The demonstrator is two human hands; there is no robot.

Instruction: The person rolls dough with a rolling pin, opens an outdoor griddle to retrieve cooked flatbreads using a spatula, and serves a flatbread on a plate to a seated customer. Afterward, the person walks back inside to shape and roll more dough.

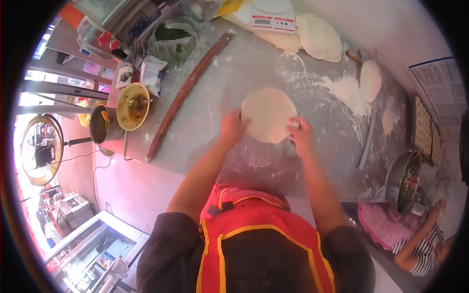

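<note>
A round, flat sheet of dough (268,115) is held over the metal worktop (215,97) in front of my body. My left hand (233,128) grips its left edge, with the fingers mostly hidden. On the right edge, my right hand (301,134) pinches the dough between thumb and fingers. A long brown rolling pin (190,90) lies diagonally to the left of my hands. White flour (344,93) is spread over the worktop to the right.
A white scale (272,22) stands at the back beside flat dough (320,38). On the left are a yellow bowl (139,115) and a pot (100,129). A metal bowl (398,183) is at the right, near another person's hand (436,210).
</note>
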